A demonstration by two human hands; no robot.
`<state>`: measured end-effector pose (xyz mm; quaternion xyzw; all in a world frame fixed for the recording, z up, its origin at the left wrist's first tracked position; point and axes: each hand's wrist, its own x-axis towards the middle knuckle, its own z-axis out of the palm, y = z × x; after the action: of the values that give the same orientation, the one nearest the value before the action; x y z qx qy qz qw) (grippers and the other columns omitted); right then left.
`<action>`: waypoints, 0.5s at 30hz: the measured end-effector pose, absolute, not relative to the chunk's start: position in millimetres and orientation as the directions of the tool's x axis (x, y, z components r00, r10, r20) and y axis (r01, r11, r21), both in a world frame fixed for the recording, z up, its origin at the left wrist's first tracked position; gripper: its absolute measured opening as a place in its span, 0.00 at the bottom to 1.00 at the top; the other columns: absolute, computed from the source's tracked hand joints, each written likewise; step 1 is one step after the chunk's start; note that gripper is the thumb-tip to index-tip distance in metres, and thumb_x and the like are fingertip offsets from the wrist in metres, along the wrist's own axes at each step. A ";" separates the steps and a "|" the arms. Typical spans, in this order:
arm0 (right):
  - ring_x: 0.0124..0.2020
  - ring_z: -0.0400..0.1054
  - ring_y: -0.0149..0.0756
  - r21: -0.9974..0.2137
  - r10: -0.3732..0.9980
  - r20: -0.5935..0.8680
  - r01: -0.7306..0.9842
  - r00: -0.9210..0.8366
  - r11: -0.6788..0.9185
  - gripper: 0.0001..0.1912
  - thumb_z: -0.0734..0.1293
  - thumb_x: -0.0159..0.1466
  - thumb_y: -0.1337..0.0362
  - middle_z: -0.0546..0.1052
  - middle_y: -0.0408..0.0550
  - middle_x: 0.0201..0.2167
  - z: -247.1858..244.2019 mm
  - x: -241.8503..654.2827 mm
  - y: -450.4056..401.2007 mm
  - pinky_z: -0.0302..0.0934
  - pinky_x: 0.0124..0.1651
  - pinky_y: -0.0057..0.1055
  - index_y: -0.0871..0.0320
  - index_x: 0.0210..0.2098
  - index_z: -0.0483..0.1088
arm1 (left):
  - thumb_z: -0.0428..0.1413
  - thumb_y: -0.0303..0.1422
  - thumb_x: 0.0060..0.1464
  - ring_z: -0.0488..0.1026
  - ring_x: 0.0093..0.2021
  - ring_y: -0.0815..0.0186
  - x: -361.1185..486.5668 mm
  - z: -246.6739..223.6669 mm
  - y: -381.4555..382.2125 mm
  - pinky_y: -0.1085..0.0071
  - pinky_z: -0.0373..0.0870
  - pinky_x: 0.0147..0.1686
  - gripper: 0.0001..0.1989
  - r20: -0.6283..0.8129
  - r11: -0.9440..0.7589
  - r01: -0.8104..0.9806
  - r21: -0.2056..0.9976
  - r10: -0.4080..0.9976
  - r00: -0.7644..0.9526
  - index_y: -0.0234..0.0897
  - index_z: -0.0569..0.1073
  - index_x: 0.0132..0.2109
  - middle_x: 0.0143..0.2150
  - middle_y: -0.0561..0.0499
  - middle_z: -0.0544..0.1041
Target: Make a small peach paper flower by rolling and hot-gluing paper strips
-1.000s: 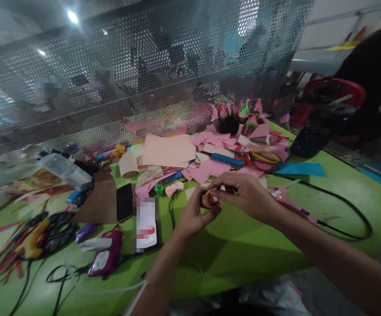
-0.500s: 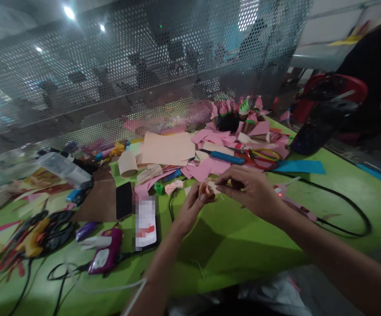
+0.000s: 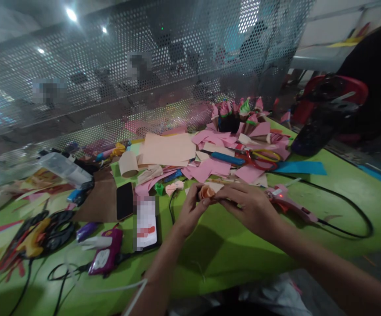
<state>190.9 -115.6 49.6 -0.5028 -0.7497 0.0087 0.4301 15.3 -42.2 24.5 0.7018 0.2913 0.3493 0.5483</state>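
Observation:
My left hand (image 3: 190, 208) is closed around a small curled peach paper roll (image 3: 207, 191), with the thumb at its near side. The roll's open spiral faces up. My right hand (image 3: 248, 204) pinches at the right side of the same roll, its fingertips touching it. Part of the roll is hidden by the fingers. Just right of my right hand lies a pink glue gun (image 3: 296, 206) with a red light on and a black cord.
Behind my hands lie pink paper scraps (image 3: 210, 169), peach sheets (image 3: 169, 149), a blue-handled cutter (image 3: 227, 158) and scissors (image 3: 264, 159). Several cone-shaped paper pieces (image 3: 245, 107) stand at the back. Left are phones (image 3: 124, 201), a purple device (image 3: 106, 252) and black-handled scissors (image 3: 59, 228).
My right hand has come down and left, from just above the paper roll's right side to touching it. My left hand stays nearly in place with the roll.

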 end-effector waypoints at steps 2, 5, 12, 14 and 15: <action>0.35 0.76 0.38 -0.513 0.769 0.638 0.718 -0.049 0.472 0.09 0.63 0.66 0.70 0.81 0.48 0.34 48.3 189.6 -118.0 0.69 0.38 0.32 0.54 0.38 0.76 | 0.55 0.52 0.55 0.67 0.45 0.61 14.6 23.0 -42.1 0.64 0.66 0.49 0.23 0.202 -0.261 0.016 0.965 0.784 0.587 0.39 0.67 0.48 0.43 0.49 0.69; 0.32 0.76 0.37 -0.615 0.788 0.610 0.676 0.081 0.406 0.07 0.64 0.65 0.68 0.81 0.46 0.33 45.1 188.1 -120.7 0.70 0.36 0.32 0.53 0.37 0.75 | 0.55 0.51 0.55 0.66 0.46 0.61 13.9 23.3 -42.7 0.64 0.65 0.49 0.22 0.243 -0.317 0.025 0.948 0.774 0.585 0.39 0.66 0.47 0.44 0.49 0.68; 0.37 0.76 0.39 -0.622 0.773 0.629 0.653 0.088 0.432 0.09 0.65 0.65 0.69 0.81 0.48 0.36 44.1 185.0 -118.8 0.71 0.41 0.34 0.53 0.41 0.75 | 0.55 0.48 0.56 0.66 0.47 0.61 13.1 24.1 -42.9 0.65 0.65 0.49 0.20 0.299 -0.363 -0.012 0.932 0.748 0.592 0.40 0.64 0.48 0.45 0.49 0.67; 0.39 0.76 0.40 -0.589 0.763 0.645 0.667 0.047 0.456 0.12 0.63 0.65 0.71 0.81 0.49 0.37 44.5 183.8 -117.1 0.71 0.42 0.35 0.53 0.42 0.76 | 0.55 0.48 0.56 0.65 0.46 0.61 13.1 24.1 -42.8 0.65 0.65 0.48 0.20 0.303 -0.370 -0.013 0.929 0.739 0.602 0.40 0.64 0.48 0.45 0.49 0.67; 0.40 0.76 0.40 -0.574 0.759 0.650 0.674 0.030 0.465 0.13 0.62 0.65 0.72 0.81 0.49 0.38 44.6 183.4 -116.5 0.71 0.43 0.36 0.52 0.42 0.76 | 0.55 0.47 0.56 0.65 0.46 0.61 13.1 24.3 -42.9 0.65 0.65 0.48 0.19 0.301 -0.373 -0.008 0.928 0.736 0.606 0.40 0.64 0.48 0.44 0.49 0.67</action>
<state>183.4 -116.5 44.6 -0.5154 -0.6949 0.0427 0.4996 13.1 -42.9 24.3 0.7415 0.2455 0.3698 0.5032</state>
